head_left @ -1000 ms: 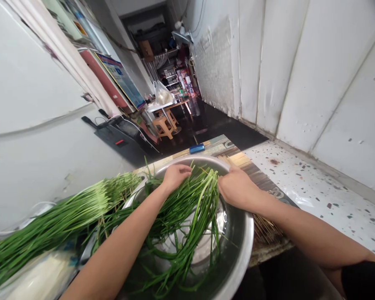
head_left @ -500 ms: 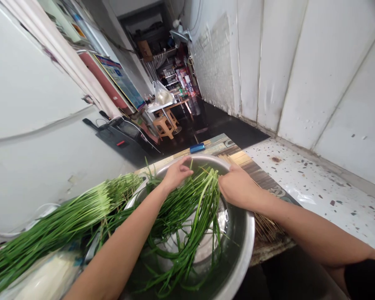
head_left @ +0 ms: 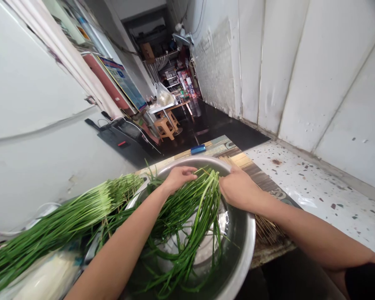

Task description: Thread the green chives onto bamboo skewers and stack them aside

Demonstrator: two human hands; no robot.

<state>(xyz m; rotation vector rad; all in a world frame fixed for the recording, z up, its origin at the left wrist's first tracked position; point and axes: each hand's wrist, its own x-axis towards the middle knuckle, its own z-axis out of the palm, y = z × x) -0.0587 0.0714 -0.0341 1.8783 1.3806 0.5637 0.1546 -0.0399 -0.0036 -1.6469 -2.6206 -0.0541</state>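
My right hand (head_left: 239, 187) is closed in a fist at the right side of the steel basin (head_left: 248, 250). It grips a thin bamboo skewer (head_left: 205, 171), mostly hidden, whose tan tip pokes out among the pale ends of a bunch of garlic chives (head_left: 203, 208). The bunch hangs down from beside this fist into the basin. Over the far left part of the basin, my left hand (head_left: 178, 179) pinches the pale end of a chive close to the skewer's tip. Its fingertips are partly hidden.
Left of the basin lies a big pile of threaded chives (head_left: 81, 208), with a plastic bag (head_left: 46, 275) in front. Loose skewers (head_left: 267, 229) lie on the wood-patterned table (head_left: 262, 175) under my right arm. A blue object (head_left: 198, 149) sits at its far edge.
My left hand has shifted slightly right and down, bringing the chive end from upright to leaning toward the skewer. The right hand holds its place.
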